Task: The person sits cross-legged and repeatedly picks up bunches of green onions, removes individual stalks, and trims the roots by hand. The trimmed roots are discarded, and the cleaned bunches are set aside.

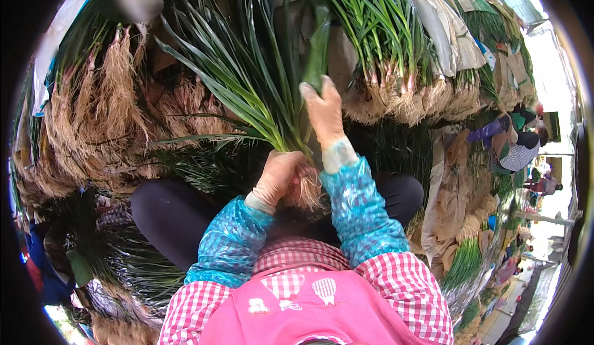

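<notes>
My left hand (280, 173), in a thin pale glove, is closed around the lower stems of a bunch of leafy allium plants (260, 99). Their pale roots (306, 189) hang out below my fist, and the long green leaves fan upward. Beside the bunch, my right hand (325, 113), also gloved, is raised higher, its thumb and a finger spread in a V. A broad green leaf (318, 43), blurred, comes down to those fingertips; I cannot tell whether they pinch it. Blue plastic sleeves cover both forearms.
Rooted bundles (93, 108) are heaped at the left, roots toward me. More bundles (385, 57) line the right, partly under sacking (429, 25). My bent knees (167, 220) flank the work. Dark leaves (213, 159) lie between them. Other people (517, 145) sit far right.
</notes>
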`<state>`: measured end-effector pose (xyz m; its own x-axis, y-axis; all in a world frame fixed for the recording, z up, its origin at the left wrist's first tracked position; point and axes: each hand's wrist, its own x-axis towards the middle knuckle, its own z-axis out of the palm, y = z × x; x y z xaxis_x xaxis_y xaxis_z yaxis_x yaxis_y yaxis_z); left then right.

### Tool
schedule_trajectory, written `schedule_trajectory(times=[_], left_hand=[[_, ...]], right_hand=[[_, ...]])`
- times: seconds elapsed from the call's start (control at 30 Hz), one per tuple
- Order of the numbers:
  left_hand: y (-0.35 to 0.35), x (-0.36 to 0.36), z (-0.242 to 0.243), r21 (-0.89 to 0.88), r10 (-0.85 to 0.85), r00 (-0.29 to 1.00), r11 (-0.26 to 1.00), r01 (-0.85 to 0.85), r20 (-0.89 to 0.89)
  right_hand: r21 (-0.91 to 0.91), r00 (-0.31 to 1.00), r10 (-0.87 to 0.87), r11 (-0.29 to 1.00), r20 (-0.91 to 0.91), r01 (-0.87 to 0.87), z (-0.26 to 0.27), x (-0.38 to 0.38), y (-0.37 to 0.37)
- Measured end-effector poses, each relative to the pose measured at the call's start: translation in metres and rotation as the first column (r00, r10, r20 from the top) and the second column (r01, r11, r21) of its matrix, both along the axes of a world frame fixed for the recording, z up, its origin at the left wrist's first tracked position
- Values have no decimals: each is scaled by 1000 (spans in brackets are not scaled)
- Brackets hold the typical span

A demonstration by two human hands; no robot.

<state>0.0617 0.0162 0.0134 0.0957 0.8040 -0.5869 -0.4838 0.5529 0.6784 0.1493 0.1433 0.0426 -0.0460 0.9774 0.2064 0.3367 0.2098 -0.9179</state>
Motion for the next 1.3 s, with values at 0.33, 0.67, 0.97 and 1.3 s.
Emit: schedule_trajectory(times=[0.33, 0.67, 0.97, 1.3], left_hand=[[-4, -16, 19, 98, -27, 948, 995, -5, 316], [-3, -12, 11, 183, -30, 836, 980, -84, 548], [-6, -13, 52, 249, 6, 808, 950, -188, 589], [29, -5, 133, 486, -106, 788, 834, -261, 606]], right_hand=[[-425, 415, -356, 901, -838, -86, 34, 69, -1], [-217, 996, 87, 972, -12, -88, -6, 98, -63], [-475, 884, -40, 854, -466, -212, 64, 101, -90], [-340, 492, -68, 803, -868, -489, 66, 130, -140]])
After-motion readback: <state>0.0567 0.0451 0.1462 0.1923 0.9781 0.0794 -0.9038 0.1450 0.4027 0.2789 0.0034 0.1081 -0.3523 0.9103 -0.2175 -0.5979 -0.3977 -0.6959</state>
